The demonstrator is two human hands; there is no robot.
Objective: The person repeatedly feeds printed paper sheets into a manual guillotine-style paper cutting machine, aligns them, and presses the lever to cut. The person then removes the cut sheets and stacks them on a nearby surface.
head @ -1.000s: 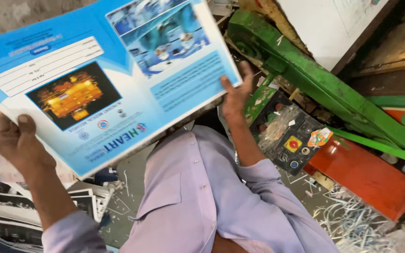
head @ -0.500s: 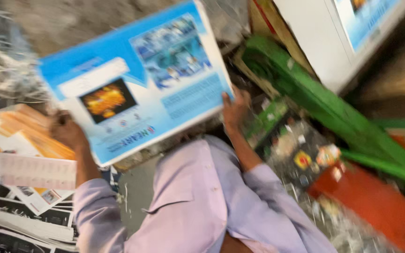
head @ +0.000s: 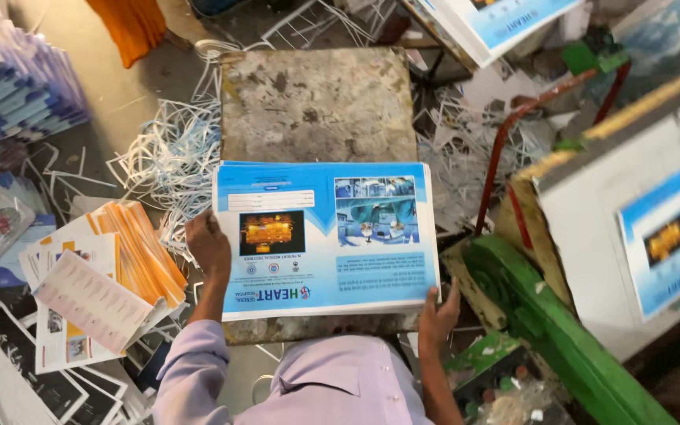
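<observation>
Left hand (head: pixel 208 244) sits on the left edge of the stack of blue printed sheets (head: pixel 326 236), fingers curled over that edge and pinching it, thumb side on top. The stack lies flat on the near half of the worn grey metal table (head: pixel 316 102), long axis left-to-right, its near edge overhanging toward the person, both hands at its ends, about equally close. Right hand (head: pixel 437 319) grips the near right corner from below, fingers closed on the sheets, with the green machine frame (head: pixel 545 315) just beside it.
</observation>
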